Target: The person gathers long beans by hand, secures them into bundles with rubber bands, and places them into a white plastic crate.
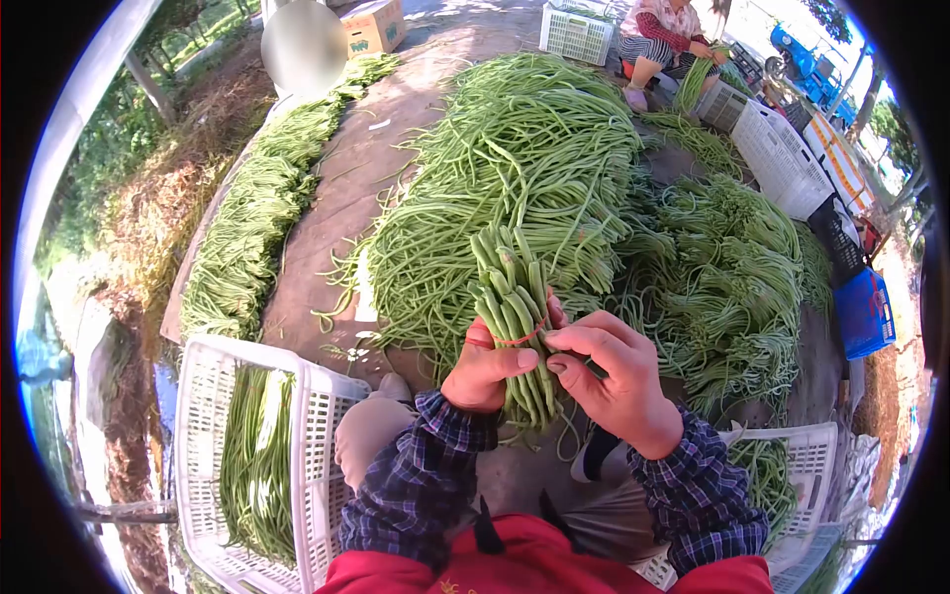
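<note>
My left hand (pixel 485 368) is wrapped round a bundle of green long beans (pixel 510 287), its thumb lying across the front of the stalks. A red rubber band (pixel 515 342) circles the bundle just above that thumb. At the bundle's right side my right hand (pixel 612 374) is closed, with thumb and forefinger pinched at the band's edge. The beans stand roughly upright, cut ends at the top, and their lower part hangs below my hands.
A large heap of long beans (pixel 534 129) lies ahead, with another pile (pixel 732 287) to the right and a row (pixel 252 208) at left. White crates (pixel 322 436) flank me. A co-worker (pixel 663 40) sits at the back right, near more crates (pixel 782 158) and a blue box (pixel 864 315).
</note>
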